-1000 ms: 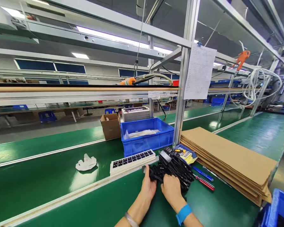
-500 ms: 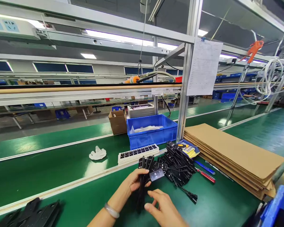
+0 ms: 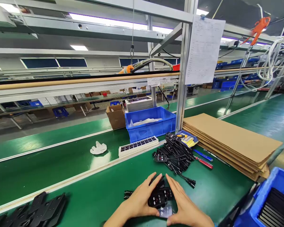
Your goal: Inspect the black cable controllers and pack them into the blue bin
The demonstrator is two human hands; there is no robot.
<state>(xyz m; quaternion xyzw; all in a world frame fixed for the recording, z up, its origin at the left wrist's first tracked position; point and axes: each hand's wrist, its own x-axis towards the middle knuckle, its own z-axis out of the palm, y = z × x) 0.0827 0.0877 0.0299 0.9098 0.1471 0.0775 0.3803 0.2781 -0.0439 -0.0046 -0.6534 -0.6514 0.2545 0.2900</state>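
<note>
My left hand [image 3: 142, 198] and my right hand [image 3: 185, 201] are cupped on either side of a small cluster of black corded button controllers [image 3: 156, 200], low over the green work surface. Their fingers are stretched out and apart, the tips angled toward each other at the far side. Both hands seem to touch the cluster's edges, though the contact is partly hidden. Between the thumbs lies a greyish, shiny flat rectangular piece [image 3: 165, 211]. Beyond my hands sits a larger tangled heap of the same controllers [image 3: 176, 154].
Strips of black printed labels [image 3: 138, 146] lie before a blue bin [image 3: 151, 130]. A red-handled screwdriver [image 3: 204, 162] and blue pen-like tool [image 3: 203, 155] adjoin stacked cardboard [image 3: 229, 138]. Black flat parts [image 3: 41, 209] lie left; another blue bin [image 3: 262, 201] stands right.
The bundle held upright in my left hand is now lower and nearer me, lying between both hands. My right hand has come up along its right side. The view has tilted down.
</note>
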